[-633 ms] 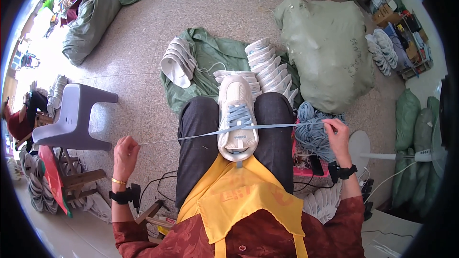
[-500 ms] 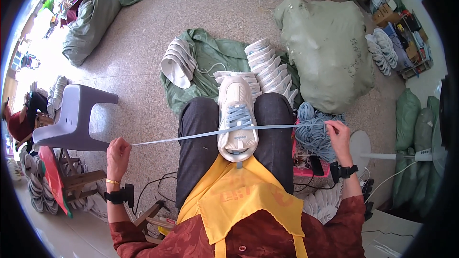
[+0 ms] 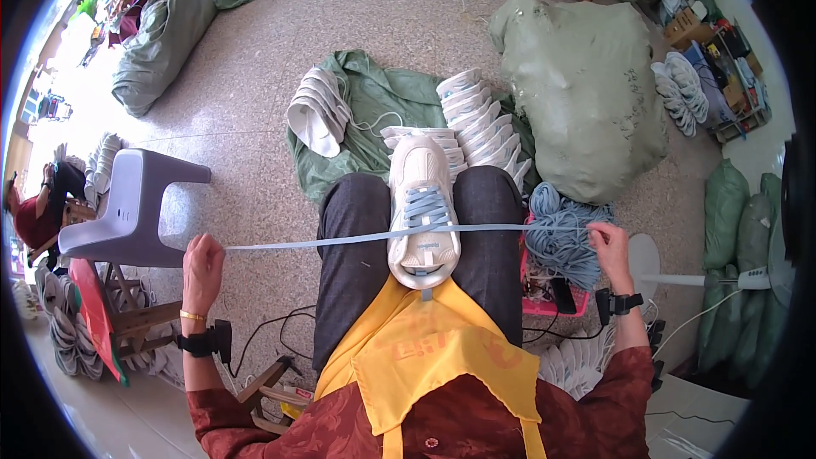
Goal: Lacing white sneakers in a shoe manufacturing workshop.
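At the far left a grey plastic stool [image 3: 127,204] stands on the speckled stone floor [image 3: 255,93], with stacked shoe parts and a wooden frame beside it. Just right of it the left hand [image 3: 202,268] is closed in a fist around one end of a pale blue lace [image 3: 323,240], which runs taut and nearly level across both thighs. In the middle, a white sneaker [image 3: 422,208] lies between the person's dark-trousered knees, its long axis running straight away from the body: toe pointing away toward the floor, heel opening against the yellow apron [image 3: 425,348]. The lace passes through its eyelets at mid-tongue, crossing the shoe at a right angle. Beyond the toe, rows of white shoes [image 3: 476,119] rest on a green cloth [image 3: 374,102]. Further right, a bundle of blue laces [image 3: 561,234] sits by the thigh, and the right hand [image 3: 610,246] pinches the lace's other end between thumb and fingers. A large pale green sack [image 3: 586,85] rises behind.
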### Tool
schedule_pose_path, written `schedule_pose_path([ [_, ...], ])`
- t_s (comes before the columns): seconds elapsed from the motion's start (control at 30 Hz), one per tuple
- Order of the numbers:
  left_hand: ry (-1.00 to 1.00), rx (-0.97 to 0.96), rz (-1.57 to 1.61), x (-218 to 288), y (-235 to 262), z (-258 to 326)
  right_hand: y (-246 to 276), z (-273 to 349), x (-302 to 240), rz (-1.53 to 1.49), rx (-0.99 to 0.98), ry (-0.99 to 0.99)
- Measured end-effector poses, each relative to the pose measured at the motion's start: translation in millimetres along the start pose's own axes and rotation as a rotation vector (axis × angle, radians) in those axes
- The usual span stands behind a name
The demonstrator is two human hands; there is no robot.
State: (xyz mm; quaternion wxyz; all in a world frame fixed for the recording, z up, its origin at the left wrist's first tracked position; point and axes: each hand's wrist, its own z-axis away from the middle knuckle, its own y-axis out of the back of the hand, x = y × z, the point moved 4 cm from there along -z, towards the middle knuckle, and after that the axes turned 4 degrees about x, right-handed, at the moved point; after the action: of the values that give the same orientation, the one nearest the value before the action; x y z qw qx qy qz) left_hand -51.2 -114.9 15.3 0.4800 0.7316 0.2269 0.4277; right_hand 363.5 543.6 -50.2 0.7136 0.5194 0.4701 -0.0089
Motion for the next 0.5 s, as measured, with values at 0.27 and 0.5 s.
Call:
schedule_pose_path([
  [0.27,0.061,-0.099,0.116,36.0,-9.2,-30.1,-10.2,-1.1,-27.6,0.417,-0.207,0.177],
  [0.5,-0.081,-0.042,0.145,95.9,20.1,-107.2,-45.5,-21.9,-134.9,-0.281,-0.710,-0.234],
])
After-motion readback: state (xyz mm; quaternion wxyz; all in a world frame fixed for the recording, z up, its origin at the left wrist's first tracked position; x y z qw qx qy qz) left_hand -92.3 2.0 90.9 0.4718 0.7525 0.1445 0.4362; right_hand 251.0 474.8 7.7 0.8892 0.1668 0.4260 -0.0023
